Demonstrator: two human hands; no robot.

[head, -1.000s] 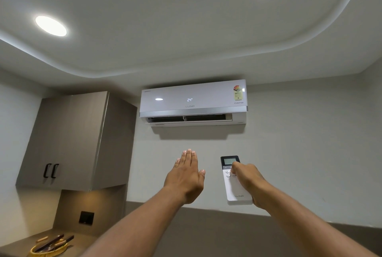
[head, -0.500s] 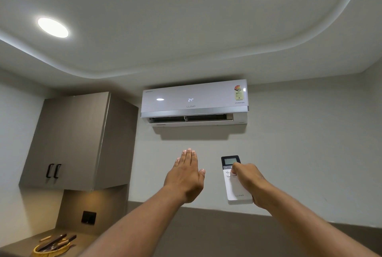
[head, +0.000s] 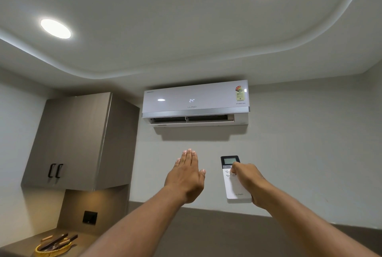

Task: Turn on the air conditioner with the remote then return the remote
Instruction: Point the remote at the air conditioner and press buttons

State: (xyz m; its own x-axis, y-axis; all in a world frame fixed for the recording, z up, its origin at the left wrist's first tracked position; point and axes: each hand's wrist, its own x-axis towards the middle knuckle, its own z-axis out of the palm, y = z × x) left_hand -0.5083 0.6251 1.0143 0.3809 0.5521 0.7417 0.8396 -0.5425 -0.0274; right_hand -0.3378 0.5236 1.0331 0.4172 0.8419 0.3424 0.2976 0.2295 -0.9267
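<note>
Apparently the first half of the task is already working: the air conditioner, sitting on the wall just above the middle of the frame, is showing a lit "24°" on its glossy front panel, and the flap along its underside is standing open, exposing the dark vent slots. What is remaining, as far as I can judge, is the return of the remote; no holder or resting spot for it is showing anywhere in view, so I cannot say where it belongs.

The right hand is gripping the remote at lower centre-right of the frame, with the thumb lying over the buttons just below the screen; whether it is actually pressing one I cannot tell. The left hand is holding nothing, stretching out flat at lower centre with its fingers together and pointing up toward the unit, well apart from it and just beside the remote without touching it.

The remote is looking slim and white, with a dark top section framing a small grey display, a few round buttons underneath, and a brand name printed near its bottom end. It is standing roughly upright, its top aiming up at the unit.

At the left of the frame a wall cabinet is hanging.
</note>
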